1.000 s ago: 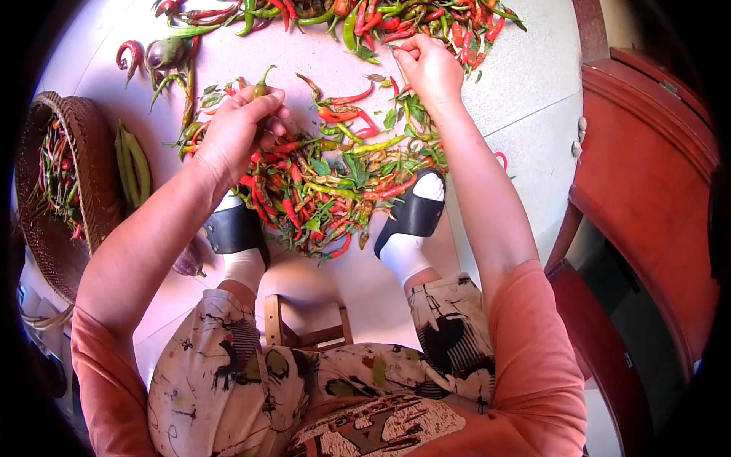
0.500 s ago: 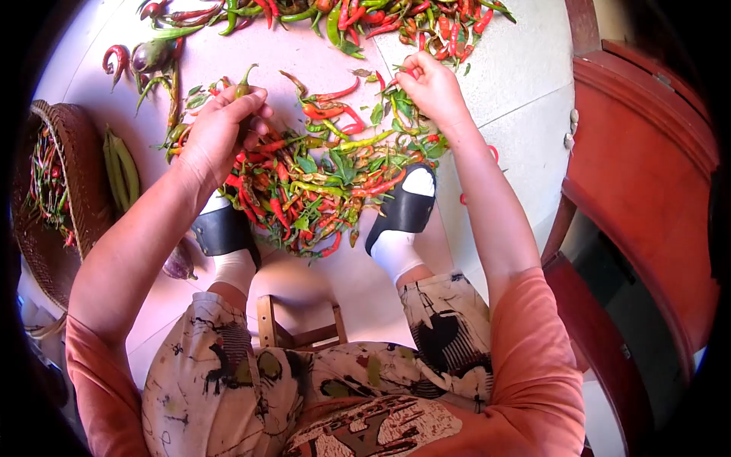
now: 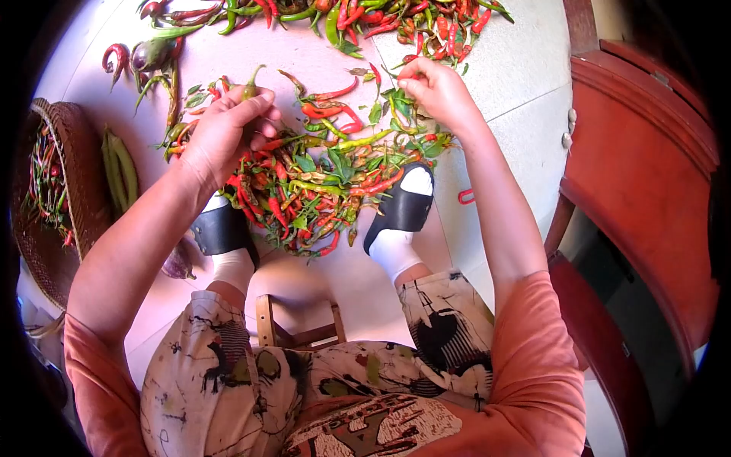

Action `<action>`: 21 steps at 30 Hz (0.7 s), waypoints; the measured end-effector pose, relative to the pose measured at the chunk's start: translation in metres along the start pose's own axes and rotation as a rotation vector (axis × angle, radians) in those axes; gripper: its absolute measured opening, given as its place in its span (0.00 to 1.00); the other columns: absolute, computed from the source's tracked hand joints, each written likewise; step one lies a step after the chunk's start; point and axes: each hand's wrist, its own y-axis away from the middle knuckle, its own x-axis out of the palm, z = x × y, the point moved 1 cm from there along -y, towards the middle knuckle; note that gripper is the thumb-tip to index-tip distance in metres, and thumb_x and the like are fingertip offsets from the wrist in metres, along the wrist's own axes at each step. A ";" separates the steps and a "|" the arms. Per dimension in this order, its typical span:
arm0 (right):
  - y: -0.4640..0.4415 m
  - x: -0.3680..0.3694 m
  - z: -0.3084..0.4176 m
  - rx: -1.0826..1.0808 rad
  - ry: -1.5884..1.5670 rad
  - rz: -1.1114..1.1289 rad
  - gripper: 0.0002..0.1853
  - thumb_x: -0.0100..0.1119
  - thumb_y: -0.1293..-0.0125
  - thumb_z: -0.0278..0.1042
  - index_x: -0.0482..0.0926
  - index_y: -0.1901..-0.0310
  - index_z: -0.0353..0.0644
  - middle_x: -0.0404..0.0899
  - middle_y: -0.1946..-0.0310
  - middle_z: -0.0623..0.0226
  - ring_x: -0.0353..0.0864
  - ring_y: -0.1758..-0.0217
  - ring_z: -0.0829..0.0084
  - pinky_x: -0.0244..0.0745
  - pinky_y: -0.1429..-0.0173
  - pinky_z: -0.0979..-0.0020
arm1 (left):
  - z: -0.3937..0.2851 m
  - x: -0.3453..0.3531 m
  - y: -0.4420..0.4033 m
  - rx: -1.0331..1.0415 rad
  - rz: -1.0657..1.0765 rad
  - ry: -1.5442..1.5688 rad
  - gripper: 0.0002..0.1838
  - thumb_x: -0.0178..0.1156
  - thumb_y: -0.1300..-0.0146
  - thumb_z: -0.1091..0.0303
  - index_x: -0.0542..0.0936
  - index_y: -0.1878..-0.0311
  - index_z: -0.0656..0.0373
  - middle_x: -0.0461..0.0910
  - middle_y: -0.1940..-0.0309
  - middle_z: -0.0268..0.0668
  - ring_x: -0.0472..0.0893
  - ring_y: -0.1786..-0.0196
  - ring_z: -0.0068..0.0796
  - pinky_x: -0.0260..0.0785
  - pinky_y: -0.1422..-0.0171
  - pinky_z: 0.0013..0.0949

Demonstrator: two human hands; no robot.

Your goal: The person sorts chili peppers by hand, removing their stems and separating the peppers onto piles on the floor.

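Note:
My left hand (image 3: pixel 228 128) is closed around a green chili pepper (image 3: pixel 250 90), whose curved stem end sticks up past the thumb. My right hand (image 3: pixel 443 93) pinches a red chili pepper (image 3: pixel 411 77), mostly covered by the fingers. Just left of those fingertips is another slim red chili (image 3: pixel 375 74). Beneath and between both hands spreads a pile of red and green chilies (image 3: pixel 293 194) mixed with leaves, lying on the floor between my feet.
More chilies (image 3: pixel 373 17) lie along the far side, with an eggplant (image 3: pixel 151 55) at left. A woven basket (image 3: pixel 80 175) holding chilies tips beside green long vegetables (image 3: pixel 120 169). Red wooden furniture (image 3: pixel 640 175) stands at right. A small stool (image 3: pixel 304 335) is under me.
My right hand has shifted slightly right, still pinching. The slim red chili beside its fingertips sits a little higher and further left. My left hand has barely moved with its green chili.

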 end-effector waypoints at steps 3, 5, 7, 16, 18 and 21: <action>0.021 0.017 0.049 0.166 -0.623 0.235 0.10 0.63 0.43 0.29 0.77 0.61 0.35 0.78 0.70 0.66 0.76 0.72 0.78 0.76 0.66 0.75 | 0.007 0.011 0.002 -0.051 0.142 0.087 0.09 0.55 0.35 0.63 0.74 0.56 0.57 0.80 0.65 0.35 0.79 0.68 0.22 0.69 0.70 0.22; 0.033 0.045 0.070 0.143 -0.817 0.324 0.12 0.63 0.42 0.28 0.76 0.59 0.32 0.78 0.68 0.65 0.77 0.71 0.77 0.77 0.63 0.77 | 0.014 0.019 0.005 -0.077 0.191 0.213 0.17 0.52 0.34 0.55 0.73 0.52 0.58 0.79 0.59 0.41 0.81 0.58 0.30 0.76 0.58 0.33; 0.048 0.068 0.100 0.024 -0.894 0.320 0.13 0.63 0.43 0.29 0.77 0.57 0.33 0.78 0.68 0.66 0.78 0.70 0.77 0.77 0.63 0.76 | 0.011 0.029 0.010 -0.147 0.209 0.377 0.21 0.50 0.34 0.49 0.73 0.52 0.58 0.80 0.60 0.41 0.80 0.58 0.31 0.76 0.57 0.36; -0.005 0.040 0.008 0.054 0.029 -0.286 0.10 0.64 0.45 0.35 0.79 0.64 0.39 0.81 0.71 0.62 0.81 0.68 0.70 0.75 0.62 0.71 | 0.002 0.015 0.006 -0.169 0.277 0.190 0.18 0.49 0.34 0.50 0.72 0.63 0.57 0.73 0.77 0.33 0.71 0.77 0.22 0.60 0.79 0.23; -0.002 0.046 -0.001 0.101 0.131 -0.270 0.13 0.66 0.48 0.39 0.79 0.65 0.40 0.81 0.71 0.58 0.82 0.67 0.63 0.76 0.61 0.67 | 0.000 0.020 0.011 -0.144 0.301 0.134 0.16 0.50 0.33 0.52 0.71 0.64 0.56 0.72 0.77 0.32 0.70 0.78 0.20 0.57 0.81 0.21; -0.012 0.051 -0.012 0.101 0.167 -0.253 0.13 0.66 0.48 0.39 0.80 0.64 0.40 0.81 0.71 0.59 0.82 0.68 0.66 0.75 0.62 0.68 | -0.001 0.021 0.012 -0.140 0.273 0.146 0.16 0.50 0.34 0.52 0.71 0.64 0.57 0.72 0.77 0.32 0.70 0.77 0.20 0.57 0.81 0.21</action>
